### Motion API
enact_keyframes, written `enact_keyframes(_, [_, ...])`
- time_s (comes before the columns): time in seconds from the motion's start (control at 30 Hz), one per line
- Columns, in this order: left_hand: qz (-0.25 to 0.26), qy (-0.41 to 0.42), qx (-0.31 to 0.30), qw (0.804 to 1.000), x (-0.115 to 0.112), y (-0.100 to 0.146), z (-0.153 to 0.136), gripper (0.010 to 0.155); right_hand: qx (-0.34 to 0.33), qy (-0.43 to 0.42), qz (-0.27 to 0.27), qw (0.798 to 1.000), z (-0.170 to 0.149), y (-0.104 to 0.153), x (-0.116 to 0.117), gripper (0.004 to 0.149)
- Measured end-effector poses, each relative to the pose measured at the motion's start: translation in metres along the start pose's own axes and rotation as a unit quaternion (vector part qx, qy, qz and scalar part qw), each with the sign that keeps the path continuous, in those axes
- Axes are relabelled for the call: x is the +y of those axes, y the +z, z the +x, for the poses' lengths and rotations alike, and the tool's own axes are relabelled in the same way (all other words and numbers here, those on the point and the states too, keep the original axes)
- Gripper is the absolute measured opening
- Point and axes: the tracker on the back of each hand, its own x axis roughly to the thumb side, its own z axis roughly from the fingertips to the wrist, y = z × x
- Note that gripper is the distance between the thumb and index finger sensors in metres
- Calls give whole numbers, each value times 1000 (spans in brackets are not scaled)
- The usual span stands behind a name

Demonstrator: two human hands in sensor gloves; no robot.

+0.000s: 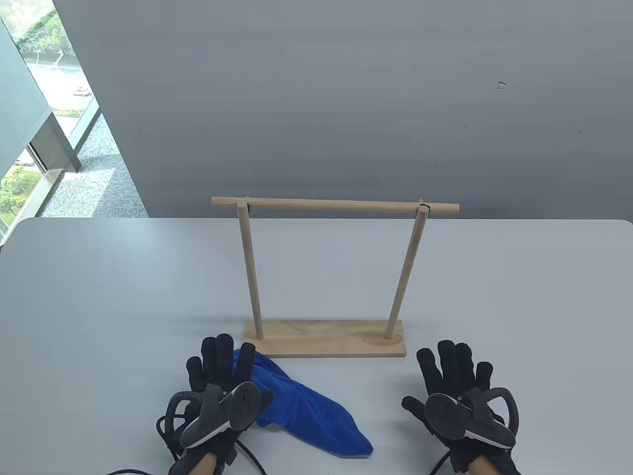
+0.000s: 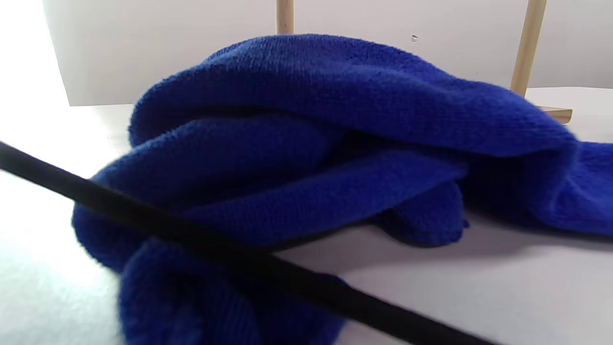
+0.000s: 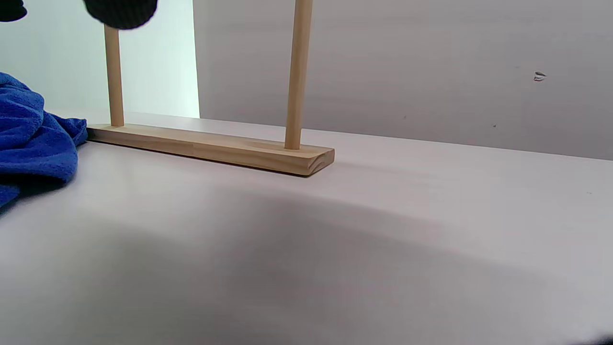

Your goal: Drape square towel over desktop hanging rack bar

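A crumpled blue towel (image 1: 306,405) lies on the white table in front of the wooden rack's left end. It fills the left wrist view (image 2: 306,143) and shows at the left edge of the right wrist view (image 3: 33,134). The rack's bar (image 1: 336,205) sits bare on two uprights above the flat base (image 1: 326,339). My left hand (image 1: 220,368) rests with fingers stretched out on the towel's left end. My right hand (image 1: 452,368) lies flat and empty on the table, right of the towel, just before the base's right end. Its fingertips (image 3: 119,12) show at the top.
The rack base (image 3: 215,148) stands close ahead of both hands. A black glove cable (image 2: 239,258) crosses the left wrist view. A grey wall stands behind the table's far edge, with a window at the far left.
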Motion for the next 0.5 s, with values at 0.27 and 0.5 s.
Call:
enact_keyframes(0.27, [-57, 39, 10, 998, 2, -1, -11, 92, -5, 1, 10, 1000, 1, 0, 1, 87])
enact_keyframes(0.5, [-250, -6, 29, 968, -30, -14, -22, 103, -21, 2, 41, 999, 5, -1, 6, 87])
